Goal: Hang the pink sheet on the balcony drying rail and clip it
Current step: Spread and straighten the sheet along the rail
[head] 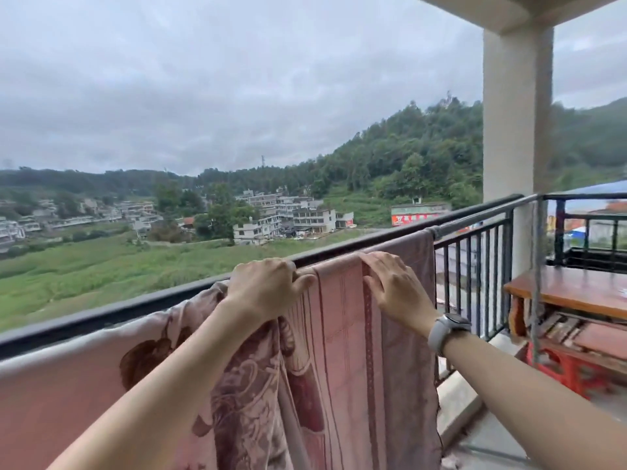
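The pink sheet (339, 351), with a dark red floral print and striped bands, hangs draped over the drying rail (475, 218), a grey metal bar just inside the dark balcony railing (101, 317). My left hand (268, 286) grips a bunched fold of the sheet at the top of the rail. My right hand (393, 286), with a grey watch on its wrist, lies with fingers curled over a vertical pleat of the sheet, pinching it near the rail. No clip is visible.
A white pillar (517, 130) stands at the right end of the rail. Beyond it, a wooden table (576, 290) sits over stacked boards and a red crate (570, 371). A grey cord (537, 283) hangs beside the pillar.
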`<action>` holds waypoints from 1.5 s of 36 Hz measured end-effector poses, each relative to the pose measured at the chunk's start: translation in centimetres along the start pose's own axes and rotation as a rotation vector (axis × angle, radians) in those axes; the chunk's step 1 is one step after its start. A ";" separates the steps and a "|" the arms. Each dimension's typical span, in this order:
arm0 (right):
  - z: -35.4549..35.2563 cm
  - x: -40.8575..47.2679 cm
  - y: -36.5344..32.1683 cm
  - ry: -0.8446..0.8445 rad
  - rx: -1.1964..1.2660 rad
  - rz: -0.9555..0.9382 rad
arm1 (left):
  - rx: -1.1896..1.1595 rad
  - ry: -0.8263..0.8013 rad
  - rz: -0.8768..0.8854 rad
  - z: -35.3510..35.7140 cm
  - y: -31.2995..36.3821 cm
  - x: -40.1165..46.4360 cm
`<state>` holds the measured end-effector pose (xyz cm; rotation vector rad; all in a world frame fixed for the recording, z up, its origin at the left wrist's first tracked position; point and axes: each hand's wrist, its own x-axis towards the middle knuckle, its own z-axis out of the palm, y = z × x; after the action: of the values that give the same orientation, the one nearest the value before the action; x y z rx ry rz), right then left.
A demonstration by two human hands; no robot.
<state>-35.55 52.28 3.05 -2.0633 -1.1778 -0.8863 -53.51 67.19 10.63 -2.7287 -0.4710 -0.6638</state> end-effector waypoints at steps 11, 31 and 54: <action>0.9 6.9 4.2 0.054 0.300 -0.250 | 0.090 0.232 -0.019 1.4 3.2 5.2; -3.7 18.0 27.0 0.260 -0.087 -0.124 | -0.125 0.395 -0.262 4.7 20.2 26.9; -2.3 13.2 36.3 -0.278 0.356 -0.531 | -0.062 0.244 -0.402 9.8 27.7 22.6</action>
<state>1.13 41.43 8.67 -1.6395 -1.9348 -0.5613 -20.23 51.14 7.64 -2.5782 -0.9616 -1.1100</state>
